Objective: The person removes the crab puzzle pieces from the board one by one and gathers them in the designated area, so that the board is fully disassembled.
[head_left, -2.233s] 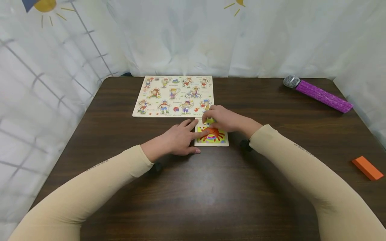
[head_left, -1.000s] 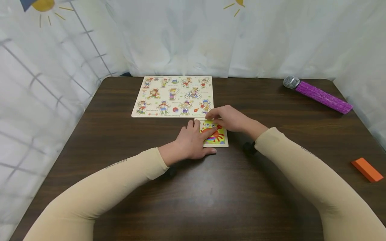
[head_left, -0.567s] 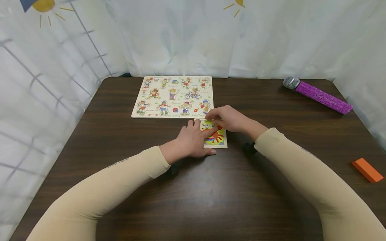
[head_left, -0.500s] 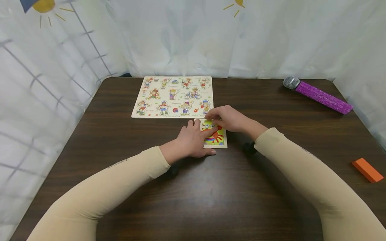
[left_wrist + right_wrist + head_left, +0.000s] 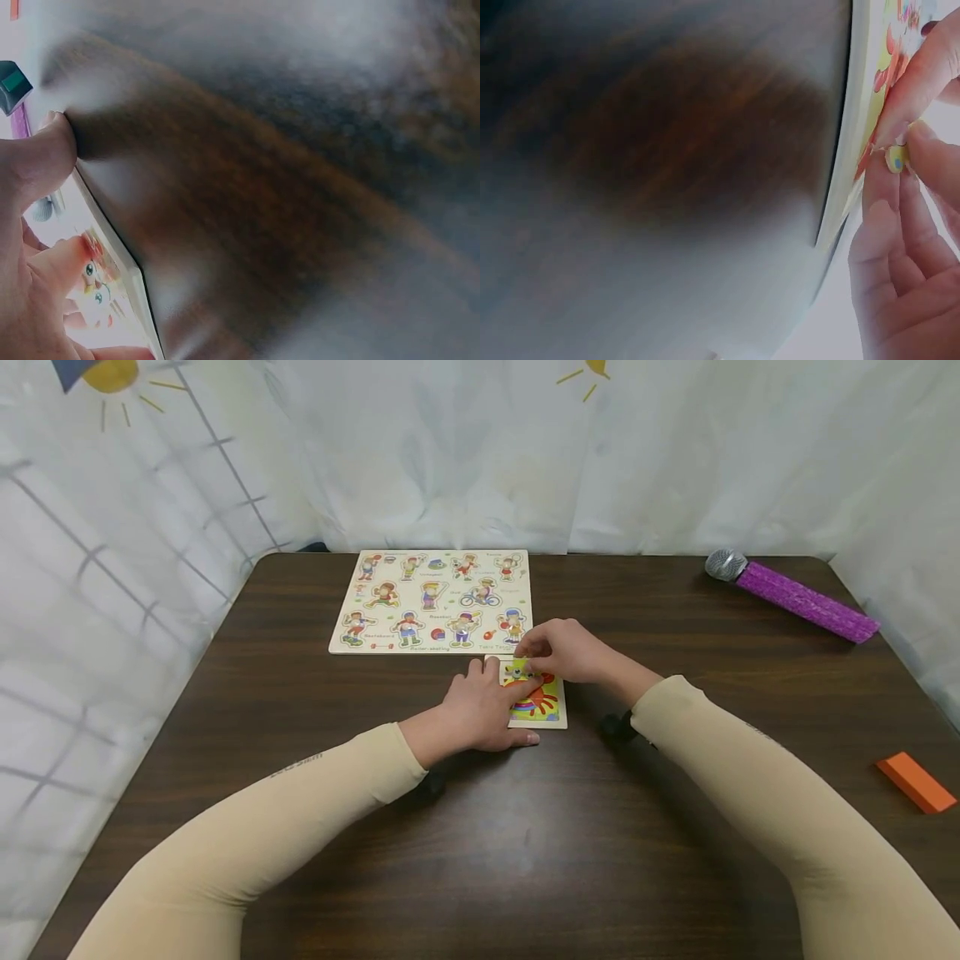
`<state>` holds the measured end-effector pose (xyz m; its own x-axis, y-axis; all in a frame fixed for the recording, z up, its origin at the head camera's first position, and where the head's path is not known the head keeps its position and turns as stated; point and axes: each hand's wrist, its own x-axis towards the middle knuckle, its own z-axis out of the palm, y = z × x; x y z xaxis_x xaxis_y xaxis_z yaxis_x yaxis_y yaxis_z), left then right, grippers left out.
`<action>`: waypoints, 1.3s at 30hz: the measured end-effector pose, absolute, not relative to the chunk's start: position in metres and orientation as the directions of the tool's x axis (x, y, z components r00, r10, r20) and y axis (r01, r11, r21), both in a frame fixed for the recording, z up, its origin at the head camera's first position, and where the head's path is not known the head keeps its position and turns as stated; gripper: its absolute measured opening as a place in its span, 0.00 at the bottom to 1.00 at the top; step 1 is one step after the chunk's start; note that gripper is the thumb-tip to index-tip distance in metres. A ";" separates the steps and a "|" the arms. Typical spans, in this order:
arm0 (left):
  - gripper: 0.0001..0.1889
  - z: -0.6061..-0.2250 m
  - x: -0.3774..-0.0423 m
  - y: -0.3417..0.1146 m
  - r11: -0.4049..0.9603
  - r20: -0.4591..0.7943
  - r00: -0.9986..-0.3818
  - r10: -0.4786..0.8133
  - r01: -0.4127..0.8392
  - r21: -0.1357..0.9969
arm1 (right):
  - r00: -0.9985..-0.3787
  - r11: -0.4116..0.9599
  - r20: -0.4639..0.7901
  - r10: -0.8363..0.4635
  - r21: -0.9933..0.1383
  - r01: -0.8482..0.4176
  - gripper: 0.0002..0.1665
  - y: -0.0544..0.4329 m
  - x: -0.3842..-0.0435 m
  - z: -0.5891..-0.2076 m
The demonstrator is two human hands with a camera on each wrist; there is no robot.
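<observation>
Pinching a small yellow piece, the right hand sits over the crab puzzle at frame centre; the left hand presses it flat, fingers relaxed.

Your left hand is covering the near left part of the small crab puzzle, and your right hand is hiding its far edge, so the grip on the little piece is showing only in the right wrist view. Both wrist views are blurring the surface into a brown smear and cutting your hands off at the frame edges. The lettering on the big puzzle board is staying too small to read.
</observation>
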<state>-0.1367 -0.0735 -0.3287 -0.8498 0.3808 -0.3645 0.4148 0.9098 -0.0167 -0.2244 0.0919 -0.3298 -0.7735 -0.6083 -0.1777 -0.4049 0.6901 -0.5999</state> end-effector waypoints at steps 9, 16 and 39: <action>0.46 -0.329 -0.138 -0.073 0.911 -0.373 -0.849 0.374 0.412 -0.025 | -0.818 0.680 -0.137 -0.559 -0.640 -0.358 0.11 0.103 -0.227 -0.324; 0.46 -0.329 -0.137 -0.073 0.921 -0.380 -0.857 0.349 0.388 -0.030 | -0.854 0.698 -0.104 -0.510 -0.630 -0.341 0.09 0.141 -0.230 -0.316; 0.46 -0.329 -0.136 -0.072 0.923 -0.363 -0.861 0.356 0.386 -0.009 | -0.870 0.813 -0.221 -0.441 -0.509 -0.283 0.08 0.256 -0.235 -0.330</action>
<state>-0.1359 -0.0720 -0.3294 -0.8611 0.3564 -0.3626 0.3855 0.9227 -0.0086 -0.2348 0.2558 -0.3301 -0.8696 -0.4415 -0.2211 -0.2831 0.8127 -0.5092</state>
